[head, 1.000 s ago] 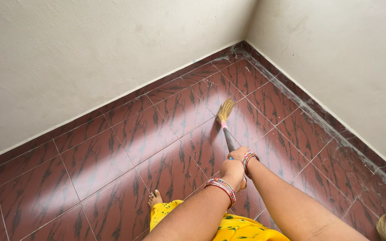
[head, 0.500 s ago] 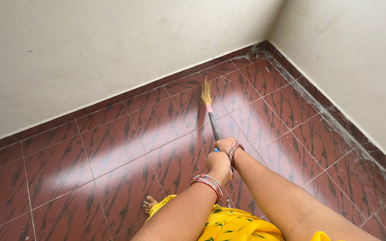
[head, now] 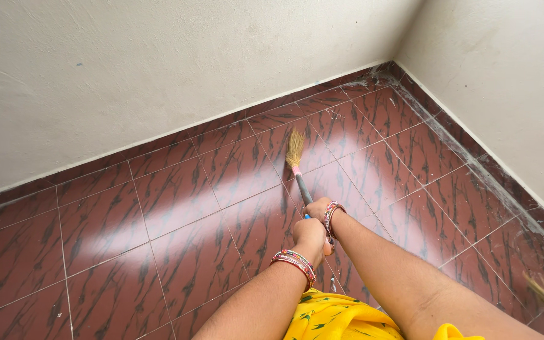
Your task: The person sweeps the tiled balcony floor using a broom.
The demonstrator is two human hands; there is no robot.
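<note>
Both hands clenched on the broom (head: pixel 298 173): right hand (head: pixel 318 208) ahead, left hand (head: pixel 310 235) behind, bristles on the floor (head: pixel 158 208) mid-room. Grime along the right wall's (head: pixel 505 75) edge looks unswept.

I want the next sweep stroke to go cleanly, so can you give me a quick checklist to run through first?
1. Both hands on the handle: left hand and right hand grip the broom: ok.
2. Bristles on the floor: cannot tell whether they touch.
3. Room toward the left wall: bare tiles ahead: ok.
4. Yellow garment apart from the bristles: ok.
5. Dust along the right wall's edge: pale residue shows: not ok.
</note>
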